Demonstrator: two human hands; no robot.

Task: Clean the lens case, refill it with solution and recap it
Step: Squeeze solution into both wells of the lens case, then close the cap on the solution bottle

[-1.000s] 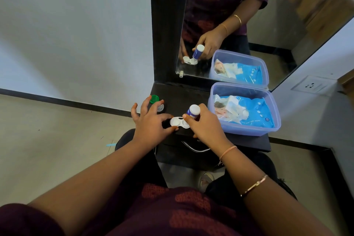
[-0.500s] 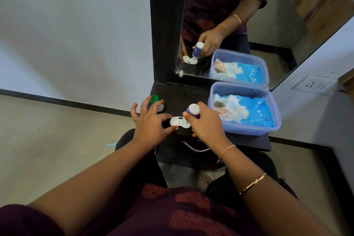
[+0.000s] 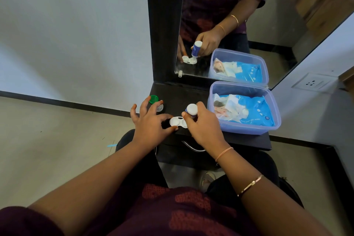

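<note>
A white lens case (image 3: pixel 177 121) with both wells uncapped lies on the dark shelf (image 3: pixel 183 97) near its front edge. My left hand (image 3: pixel 151 122) pinches the case's left end between thumb and forefinger. My right hand (image 3: pixel 203 124) grips a small blue solution bottle (image 3: pixel 191 110) turned nozzle-down over the case's right well; the mirror shows its tip at the well. A green cap (image 3: pixel 153 99) and a clear cap (image 3: pixel 160 107) lie on the shelf behind my left hand.
A clear plastic box (image 3: pixel 272 115) holding a blue wet-wipes pack (image 3: pixel 249 111) and crumpled tissue stands at the shelf's right. A mirror (image 3: pixel 229 25) rises behind the shelf. A drawer handle (image 3: pixel 191 147) sits below the shelf's front edge. A wall socket (image 3: pixel 312 83) is on the right.
My right hand has tipped the bottle more upright over the right well. My left hand and the case have stayed in place.
</note>
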